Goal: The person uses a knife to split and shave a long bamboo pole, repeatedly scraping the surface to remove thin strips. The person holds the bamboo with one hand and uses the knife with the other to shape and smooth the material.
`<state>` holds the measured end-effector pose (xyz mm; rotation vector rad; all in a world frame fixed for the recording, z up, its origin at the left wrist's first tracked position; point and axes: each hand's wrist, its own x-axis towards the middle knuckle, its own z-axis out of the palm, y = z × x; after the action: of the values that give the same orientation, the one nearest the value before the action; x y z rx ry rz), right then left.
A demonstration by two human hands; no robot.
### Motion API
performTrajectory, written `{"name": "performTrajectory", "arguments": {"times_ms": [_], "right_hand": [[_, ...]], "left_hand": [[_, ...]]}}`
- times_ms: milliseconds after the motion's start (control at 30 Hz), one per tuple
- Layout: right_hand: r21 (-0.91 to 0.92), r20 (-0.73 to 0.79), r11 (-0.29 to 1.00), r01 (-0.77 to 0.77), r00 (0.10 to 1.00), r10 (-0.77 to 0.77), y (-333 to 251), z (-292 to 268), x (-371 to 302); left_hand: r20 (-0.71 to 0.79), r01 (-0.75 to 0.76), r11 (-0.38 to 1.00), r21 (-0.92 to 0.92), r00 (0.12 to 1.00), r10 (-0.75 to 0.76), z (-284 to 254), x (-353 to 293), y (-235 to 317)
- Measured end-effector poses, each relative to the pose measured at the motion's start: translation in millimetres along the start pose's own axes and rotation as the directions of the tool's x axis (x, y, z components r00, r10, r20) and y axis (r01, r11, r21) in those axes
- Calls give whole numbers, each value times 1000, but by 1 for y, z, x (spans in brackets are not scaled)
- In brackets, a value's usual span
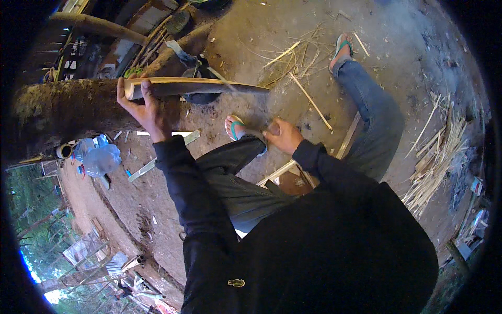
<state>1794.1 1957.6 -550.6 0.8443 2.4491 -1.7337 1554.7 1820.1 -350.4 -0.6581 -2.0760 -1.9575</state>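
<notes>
My left hand [148, 109] is closed around the near end of a split bamboo length [209, 87], with the thumb over its edge. The bamboo points right across the view, its pale cut edge upward and its dark outer side below. My right hand [285, 136] is apart from it, just above my knee, with the fingers curled in. A small brownish shape shows at those fingertips, too blurred to name. Beyond the bamboo, a grey flat strip [180, 51] and a dark object [203, 97] lie close together, partly hidden by it.
A thick log [68, 107] lies at the left. Clear plastic bottles [102, 158] stand below it. Thin strips [309, 99] are scattered on the dirt floor ahead, and a heap of shavings [442, 152] lies at the right. A low wooden frame [282, 171] is under me.
</notes>
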Motion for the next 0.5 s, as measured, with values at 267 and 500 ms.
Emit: {"name": "performTrajectory", "arguments": {"times_ms": [267,500], "right_hand": [[-160,83,986,-48,995,62,7,-12,0],[-167,85,961,-218,968,235,56,-11,22]], "left_hand": [[-54,-18,997,71,998,22,0,-4,7],[2,-46,995,93,999,46,18,-5,21]]}}
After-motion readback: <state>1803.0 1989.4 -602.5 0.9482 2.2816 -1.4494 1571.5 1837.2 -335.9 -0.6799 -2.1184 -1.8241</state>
